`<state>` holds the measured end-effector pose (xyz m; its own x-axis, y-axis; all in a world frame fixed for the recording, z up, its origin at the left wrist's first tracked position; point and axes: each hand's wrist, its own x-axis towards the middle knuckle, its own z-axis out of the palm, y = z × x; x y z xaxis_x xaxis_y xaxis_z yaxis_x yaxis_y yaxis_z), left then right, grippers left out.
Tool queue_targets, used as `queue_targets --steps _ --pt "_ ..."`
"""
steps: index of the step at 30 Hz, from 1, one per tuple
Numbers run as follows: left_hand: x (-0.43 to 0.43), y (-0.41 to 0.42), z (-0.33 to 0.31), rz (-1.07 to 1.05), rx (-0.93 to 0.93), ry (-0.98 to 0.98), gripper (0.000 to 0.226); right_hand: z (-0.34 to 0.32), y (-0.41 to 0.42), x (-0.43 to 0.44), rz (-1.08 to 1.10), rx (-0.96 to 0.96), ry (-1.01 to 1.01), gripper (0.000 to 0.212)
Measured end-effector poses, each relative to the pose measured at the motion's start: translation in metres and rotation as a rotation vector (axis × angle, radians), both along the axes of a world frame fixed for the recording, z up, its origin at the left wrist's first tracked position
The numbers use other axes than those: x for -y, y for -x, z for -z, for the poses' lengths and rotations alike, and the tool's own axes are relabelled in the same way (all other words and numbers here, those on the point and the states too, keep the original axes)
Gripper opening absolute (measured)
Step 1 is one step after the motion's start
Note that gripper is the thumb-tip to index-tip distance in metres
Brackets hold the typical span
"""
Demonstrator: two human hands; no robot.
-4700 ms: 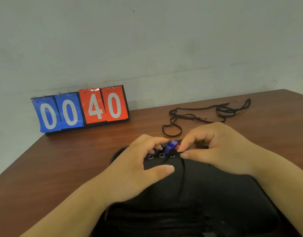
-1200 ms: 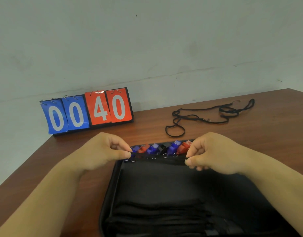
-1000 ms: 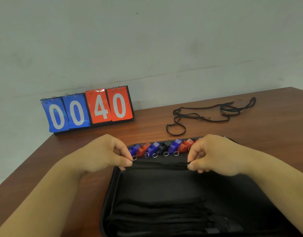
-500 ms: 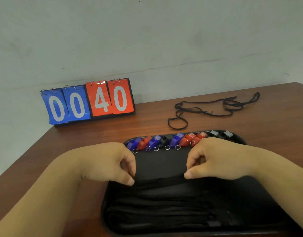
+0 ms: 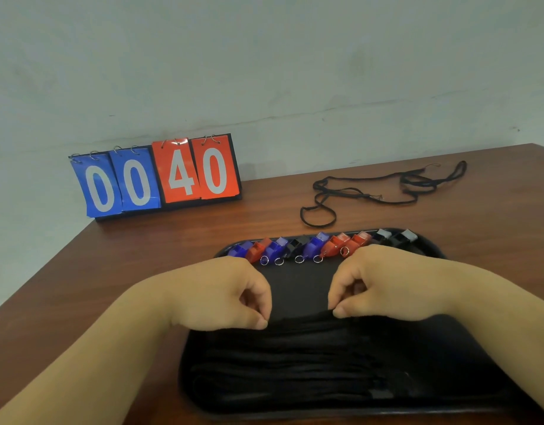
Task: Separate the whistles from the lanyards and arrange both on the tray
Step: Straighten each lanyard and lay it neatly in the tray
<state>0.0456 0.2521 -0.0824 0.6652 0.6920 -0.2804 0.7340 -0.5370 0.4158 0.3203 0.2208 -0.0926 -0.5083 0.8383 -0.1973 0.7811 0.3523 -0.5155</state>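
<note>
The near right corner of the flat black plastic tray (image 5: pixel 183 372) is cut off by the lower edge of the view, and both forearms also run out of the view there. In the near half of the tray lies a pile of black cord lanyards (image 5: pixel 295 360). They are black on black, so it is hard to count them or to see where one ends.

The left hand (image 5: pixel 221 296) and the right hand (image 5: pixel 384 283) hover over the far edge of this pile, a little apart. Each hand is curled, and thumb and forefinger pinch the top lanyard (image 5: pixel 301 319), which runs between the two hands just above the pile.

Beyond the hands, along the far rim of the tray, a row of small blue, red and black plastic whistles (image 5: pixel 313 245) lies side by side, with metal rings pointing to the person. The right hand hides the near side of the whistles at the right end.

Farther on the brown wooden surface (image 5: pixel 111 271), outside the tray, lies a loose tangled black lanyard (image 5: pixel 368 191). At the far left stands a blue and red flip scoreboard (image 5: pixel 160 176) which shows 00 40, in front of a pale wall (image 5: pixel 264 72).
</note>
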Motion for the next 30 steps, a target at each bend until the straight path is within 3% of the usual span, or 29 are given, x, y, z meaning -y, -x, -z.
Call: queue_targets --steps 15,22,30 --pt "0.001 0.002 -0.005 0.012 -0.008 0.124 0.008 0.000 -0.002 0.001 -0.094 -0.079 0.088 0.008" --pt "-0.001 0.001 -0.002 -0.016 0.075 0.031 0.004 0.000 -0.003 0.000 -0.043 -0.137 0.062 0.010" --pt "-0.004 -0.008 0.001 -0.116 0.231 -0.167 0.007 -0.002 -0.015 -0.009 0.112 -0.190 -0.150 0.011"
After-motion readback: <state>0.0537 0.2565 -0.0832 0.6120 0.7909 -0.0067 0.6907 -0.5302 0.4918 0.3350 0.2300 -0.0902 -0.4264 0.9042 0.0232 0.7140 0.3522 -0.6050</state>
